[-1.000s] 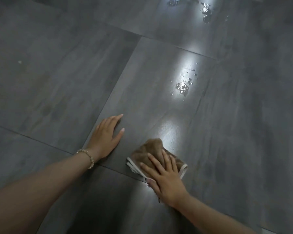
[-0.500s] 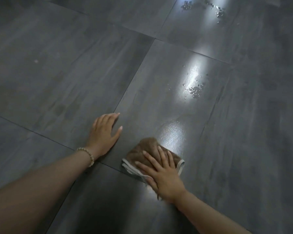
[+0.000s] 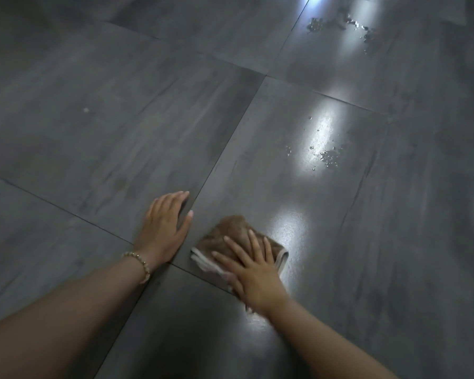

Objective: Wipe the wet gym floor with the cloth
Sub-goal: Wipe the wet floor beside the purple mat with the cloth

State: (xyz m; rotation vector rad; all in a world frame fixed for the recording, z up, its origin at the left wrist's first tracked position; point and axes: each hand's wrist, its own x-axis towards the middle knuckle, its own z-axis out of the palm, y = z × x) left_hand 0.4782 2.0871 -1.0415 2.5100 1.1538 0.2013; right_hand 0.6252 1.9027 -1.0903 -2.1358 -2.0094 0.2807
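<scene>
**Kid:** Where is the cloth?

**Helper:** The brown cloth (image 3: pixel 230 231) lies flat on the gray floor (image 3: pixel 115 119), low in the middle of the frame. The right hand (image 3: pixel 253 272) presses on it with straight, spread fingers and does not grip it.

**Kid:** Why flat?

**Helper:** I think a flat palm pushes more cloth onto the wet floor.

**Kid:** And the left hand (image 3: pixel 164 231)?

**Helper:** It rests open on the floor just left of the cloth, not touching it. It is likely propping the body up.

**Kid:** Which way does the cloth point?

**Helper:** One corner points up the frame. Its pale long edge runs from the left down to the right, under the palm. Water drops (image 3: pixel 329 157) shine further up and right.
</scene>
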